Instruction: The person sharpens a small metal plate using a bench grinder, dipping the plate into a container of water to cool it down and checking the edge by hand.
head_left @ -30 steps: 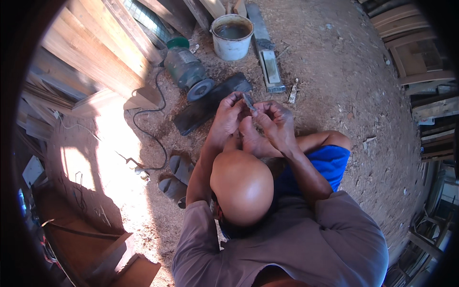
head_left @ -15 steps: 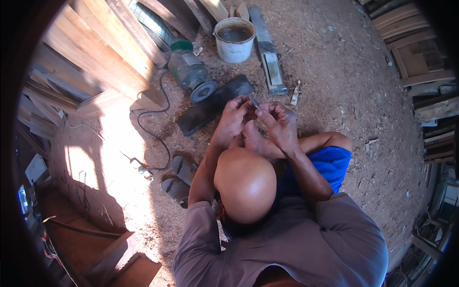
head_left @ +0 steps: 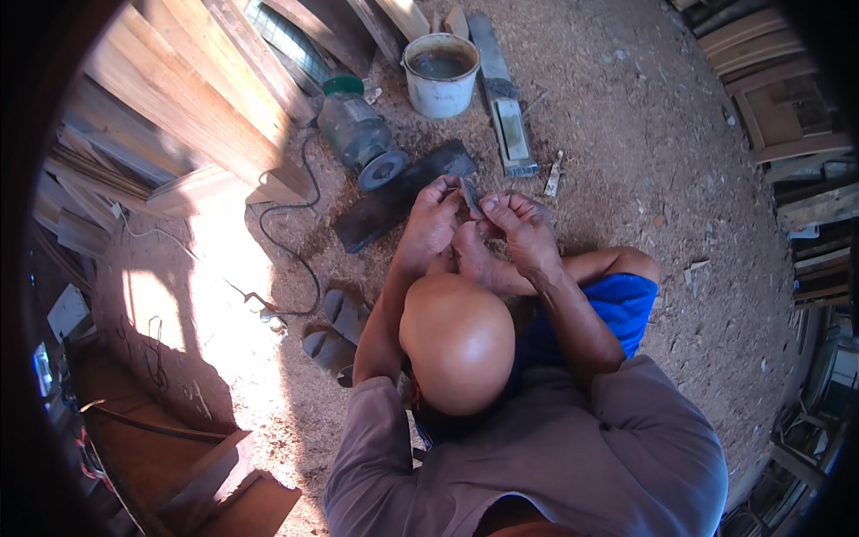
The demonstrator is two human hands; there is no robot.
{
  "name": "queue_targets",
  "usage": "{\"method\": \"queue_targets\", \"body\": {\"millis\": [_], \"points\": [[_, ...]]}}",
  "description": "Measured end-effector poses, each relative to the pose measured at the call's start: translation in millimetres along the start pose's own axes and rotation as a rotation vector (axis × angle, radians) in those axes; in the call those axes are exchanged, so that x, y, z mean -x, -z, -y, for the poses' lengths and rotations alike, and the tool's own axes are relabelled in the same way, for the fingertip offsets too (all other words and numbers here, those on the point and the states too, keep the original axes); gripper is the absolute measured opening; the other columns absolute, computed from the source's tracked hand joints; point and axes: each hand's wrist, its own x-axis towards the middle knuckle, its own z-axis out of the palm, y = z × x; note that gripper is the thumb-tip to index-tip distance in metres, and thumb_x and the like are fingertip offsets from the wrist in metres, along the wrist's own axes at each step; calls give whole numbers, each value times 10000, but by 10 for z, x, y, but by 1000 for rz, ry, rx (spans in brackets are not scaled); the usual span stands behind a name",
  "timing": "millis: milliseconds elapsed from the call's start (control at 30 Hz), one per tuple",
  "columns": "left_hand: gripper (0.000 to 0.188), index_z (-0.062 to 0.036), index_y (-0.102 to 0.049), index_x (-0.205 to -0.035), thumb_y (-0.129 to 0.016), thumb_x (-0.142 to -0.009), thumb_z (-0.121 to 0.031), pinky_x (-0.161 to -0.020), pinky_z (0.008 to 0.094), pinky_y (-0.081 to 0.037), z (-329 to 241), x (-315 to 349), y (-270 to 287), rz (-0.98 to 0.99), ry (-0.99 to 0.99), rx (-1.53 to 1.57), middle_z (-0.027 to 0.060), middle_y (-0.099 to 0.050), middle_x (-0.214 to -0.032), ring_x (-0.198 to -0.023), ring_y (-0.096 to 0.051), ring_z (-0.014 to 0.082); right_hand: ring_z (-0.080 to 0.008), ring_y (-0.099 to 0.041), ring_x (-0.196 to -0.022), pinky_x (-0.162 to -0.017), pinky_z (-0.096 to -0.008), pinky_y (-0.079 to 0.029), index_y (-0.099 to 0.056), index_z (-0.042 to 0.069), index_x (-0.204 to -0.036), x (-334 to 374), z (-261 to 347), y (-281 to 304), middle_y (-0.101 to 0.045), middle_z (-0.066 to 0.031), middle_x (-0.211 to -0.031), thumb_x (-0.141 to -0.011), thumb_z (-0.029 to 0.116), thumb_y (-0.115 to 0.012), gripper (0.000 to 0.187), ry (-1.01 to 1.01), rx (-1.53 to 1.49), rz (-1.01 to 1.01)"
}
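Observation:
A small flat grey metal piece (head_left: 470,196), shaped like a short blade, is held up between my hands above my bare foot. My left hand (head_left: 433,224) pinches its upper left side between thumb and fingers. On the other side, my right hand (head_left: 523,231) is closed with thumb and fingertips at the lower edge of the piece. Just beyond my left hand lies a dark, wet-looking board (head_left: 403,199). Farther off, a sharpening stone (head_left: 513,134) rests on a long narrow plank (head_left: 488,58).
A green bench grinder (head_left: 353,125) with a round grey wheel (head_left: 383,170) sits at the left, its black cord (head_left: 311,259) trailing over the floor. Beside it stands a white bucket (head_left: 440,97) of murky liquid. Timber boards (head_left: 192,80) lean at the far left; sandals (head_left: 335,331) lie near my left arm.
The metal piece has turned, so its broad flat face shows more. My right hand's fingers have shifted along its lower edge. My left hand stays nearly in place.

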Motion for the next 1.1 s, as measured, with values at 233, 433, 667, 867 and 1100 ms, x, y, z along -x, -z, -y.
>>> {"method": "queue_targets", "body": {"millis": [233,433,667,867,1100], "points": [[283,-1,-515,-1223,-508,-939,-10,-927,390,-498,-89,91,8,93,-94,-70,141,-616,-1126,-1095,-597,236,-97,-581,-664,-614,-238,-485,-625,53,-1003,-62,-269,272,-640,-5,-823,-903,115,-649,120,-185,-76,64],[321,24,-484,-1270,-462,-952,-11,-949,433,-492,-124,175,-38,131,-70,46,204,-571,-1219,-1088,-595,287,-99,-573,-685,-635,-238,-491,-609,36,-1031,-58,-279,280,-625,-10,-827,-916,73,-612,121,-284,-259,89],[426,16,-515,-1245,-595,-934,-264,-796,407,-543,-26,225,-7,271,7,193,199,-554,-1260,-1068,-597,283,-98,-564,-655,-592,-223,-503,-601,40,-1015,-50,-336,124,-604,-3,-802,-931,80,-596,93,-290,-413,171],[419,-12,-595,-1140,-669,-878,-330,-764,358,-542,76,262,53,287,2,207,176,-571,-1242,-1079,-587,251,-90,-570,-655,-586,-225,-511,-608,74,-1010,-7,-410,10,-605,10,-800,-934,91,-597,79,-353,-438,155],[323,-25,-650,-1014,-726,-835,-282,-818,346,-552,87,261,32,228,-4,192,171,-625,-1163,-1036,-614,229,-76,-576,-646,-592,-223,-518,-614,86,-1020,-8,-458,-7,-614,23,-799,-934,93,-599,87,-360,-458,180]]}}
